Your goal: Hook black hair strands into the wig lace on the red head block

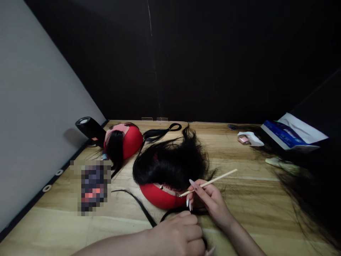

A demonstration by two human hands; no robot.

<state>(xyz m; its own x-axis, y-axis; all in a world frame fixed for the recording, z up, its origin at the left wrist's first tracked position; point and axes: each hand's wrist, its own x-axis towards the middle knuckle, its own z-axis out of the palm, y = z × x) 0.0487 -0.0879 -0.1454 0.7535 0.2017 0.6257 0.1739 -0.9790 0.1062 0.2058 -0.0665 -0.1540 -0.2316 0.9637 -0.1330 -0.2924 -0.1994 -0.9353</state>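
Note:
A red head form [162, 197] lies on the wooden table with a mass of black hair [170, 160] over its upper part and a pale lace edge between. My right hand [206, 197] pinches a thin wooden stick [221, 176], its lower tip at the lace edge by the hair. Nearer to me, my left hand [183, 233] is curled, knuckles up, just below the form. Black hair shows beside and under its fingers. A thin black strand [141, 206] lies on the table to the left of the form.
A second red head form [133, 140] with dark hair stands at the back left beside a black cylinder [92, 131]. Tied hair [157, 134] lies behind. A pixelated item [93, 188] is at left. At right are a blue-and-white packet [290, 137], white paper [254, 138] and loose hair.

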